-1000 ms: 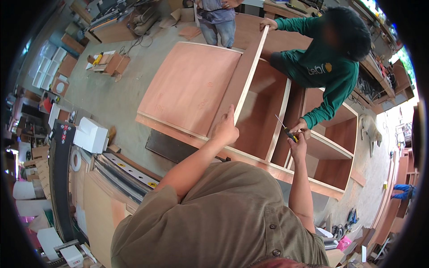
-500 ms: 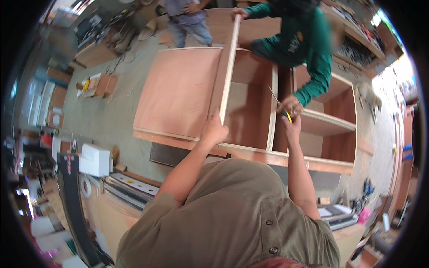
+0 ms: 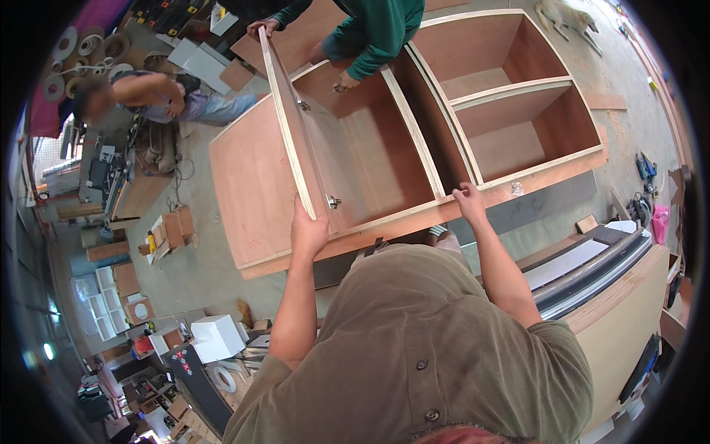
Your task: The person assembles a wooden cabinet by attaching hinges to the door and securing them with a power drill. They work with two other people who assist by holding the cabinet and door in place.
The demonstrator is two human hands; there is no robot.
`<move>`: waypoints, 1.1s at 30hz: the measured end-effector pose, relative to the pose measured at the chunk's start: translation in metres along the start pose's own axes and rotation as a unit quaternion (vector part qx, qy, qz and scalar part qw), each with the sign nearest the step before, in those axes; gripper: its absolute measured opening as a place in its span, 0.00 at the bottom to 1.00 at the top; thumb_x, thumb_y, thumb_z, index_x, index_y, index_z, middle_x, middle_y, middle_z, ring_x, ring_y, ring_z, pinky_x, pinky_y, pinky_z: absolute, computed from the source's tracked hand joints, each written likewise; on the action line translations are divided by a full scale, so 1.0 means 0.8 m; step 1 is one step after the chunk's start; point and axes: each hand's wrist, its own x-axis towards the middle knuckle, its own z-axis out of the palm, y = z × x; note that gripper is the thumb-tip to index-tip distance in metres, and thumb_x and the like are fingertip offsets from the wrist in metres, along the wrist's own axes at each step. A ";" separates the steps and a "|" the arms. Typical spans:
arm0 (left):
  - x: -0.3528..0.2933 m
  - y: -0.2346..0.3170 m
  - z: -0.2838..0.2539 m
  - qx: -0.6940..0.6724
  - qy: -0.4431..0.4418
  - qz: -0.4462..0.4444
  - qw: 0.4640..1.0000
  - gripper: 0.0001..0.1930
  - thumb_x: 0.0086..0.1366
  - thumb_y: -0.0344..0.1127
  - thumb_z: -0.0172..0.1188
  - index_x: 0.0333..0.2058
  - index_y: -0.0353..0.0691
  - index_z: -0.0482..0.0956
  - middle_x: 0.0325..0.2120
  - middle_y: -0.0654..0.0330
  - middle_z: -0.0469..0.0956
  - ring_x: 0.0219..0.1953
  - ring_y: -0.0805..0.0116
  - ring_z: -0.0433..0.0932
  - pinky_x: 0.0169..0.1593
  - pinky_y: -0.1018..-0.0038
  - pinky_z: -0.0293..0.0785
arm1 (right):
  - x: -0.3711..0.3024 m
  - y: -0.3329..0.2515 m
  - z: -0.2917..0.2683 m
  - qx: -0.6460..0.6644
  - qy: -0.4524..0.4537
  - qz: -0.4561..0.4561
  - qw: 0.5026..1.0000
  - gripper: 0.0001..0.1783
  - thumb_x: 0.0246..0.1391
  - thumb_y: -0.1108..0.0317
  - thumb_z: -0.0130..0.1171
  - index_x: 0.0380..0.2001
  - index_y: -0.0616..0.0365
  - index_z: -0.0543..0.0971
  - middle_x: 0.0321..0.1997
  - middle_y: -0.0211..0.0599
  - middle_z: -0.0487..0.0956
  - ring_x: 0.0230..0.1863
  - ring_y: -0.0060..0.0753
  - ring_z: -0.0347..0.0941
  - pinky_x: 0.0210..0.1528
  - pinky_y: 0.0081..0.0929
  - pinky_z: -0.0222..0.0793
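Note:
A wooden cabinet (image 3: 414,220) lies on its back with its compartments facing up. Over its left part a door panel (image 3: 287,140) stands on edge, with metal hinges (image 3: 334,201) on its right face. My left hand (image 3: 309,235) is closed around the panel's near end. My right hand (image 3: 470,204) has its fingers curled at the cabinet's near rim, beside the divider. Across from me, a co-worker in a green sleeve (image 3: 381,41) holds the panel's far end. That person's other hand (image 3: 345,81) is inside the open compartment; whatever it holds is too small to make out.
A second person (image 3: 159,100) is at the far left. Cartons (image 3: 171,228) and a white box (image 3: 218,338) stand on the left. Stacked boards (image 3: 592,281) lie at the near right. A dog (image 3: 568,16) is on the floor at the far right.
My right hand has left the black-and-yellow screwdriver and moved to the cabinet's near rim. The co-worker's hand has moved left into the compartment. My view has shifted, and the panel's hinges now show.

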 end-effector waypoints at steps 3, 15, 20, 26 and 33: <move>0.001 -0.025 -0.001 -0.011 0.016 0.019 1.000 0.37 0.55 0.29 0.52 0.66 0.43 0.54 0.48 0.44 0.77 0.50 0.48 0.78 0.51 0.61 0.73 | -0.045 0.035 -0.008 -0.029 -0.029 0.072 0.997 0.26 0.49 0.56 0.62 0.47 0.64 0.77 0.45 0.54 0.80 0.49 0.47 0.77 0.51 0.37 0.71; 0.006 -0.020 0.001 -0.035 0.007 0.024 0.999 0.34 0.56 0.28 0.51 0.64 0.42 0.57 0.48 0.45 0.77 0.50 0.48 0.77 0.53 0.62 0.72 | -0.127 0.211 -0.084 -0.179 -0.070 0.250 0.949 0.28 0.47 0.55 0.64 0.46 0.68 0.77 0.46 0.58 0.80 0.50 0.53 0.76 0.53 0.40 0.70; 0.001 -0.007 -0.003 -0.036 0.012 0.047 0.998 0.33 0.54 0.28 0.51 0.62 0.40 0.59 0.48 0.44 0.77 0.51 0.47 0.76 0.54 0.62 0.70 | -0.127 0.232 -0.106 -0.124 -0.048 0.283 0.950 0.27 0.49 0.57 0.63 0.47 0.69 0.77 0.45 0.57 0.80 0.50 0.51 0.76 0.53 0.39 0.70; -0.007 -0.008 -0.006 -0.043 0.025 0.027 0.998 0.31 0.53 0.28 0.51 0.59 0.38 0.62 0.48 0.43 0.76 0.51 0.44 0.75 0.54 0.60 0.70 | -0.135 0.192 -0.099 -0.140 -0.068 0.242 0.958 0.27 0.50 0.55 0.62 0.46 0.67 0.78 0.45 0.56 0.81 0.50 0.51 0.77 0.53 0.38 0.70; -0.009 0.006 -0.011 -0.025 0.037 0.030 0.999 0.29 0.53 0.28 0.50 0.57 0.38 0.63 0.47 0.42 0.76 0.51 0.41 0.74 0.53 0.58 0.70 | -0.130 0.236 -0.080 -0.128 -0.092 0.202 0.967 0.28 0.50 0.53 0.61 0.43 0.69 0.79 0.44 0.57 0.81 0.49 0.51 0.77 0.51 0.38 0.71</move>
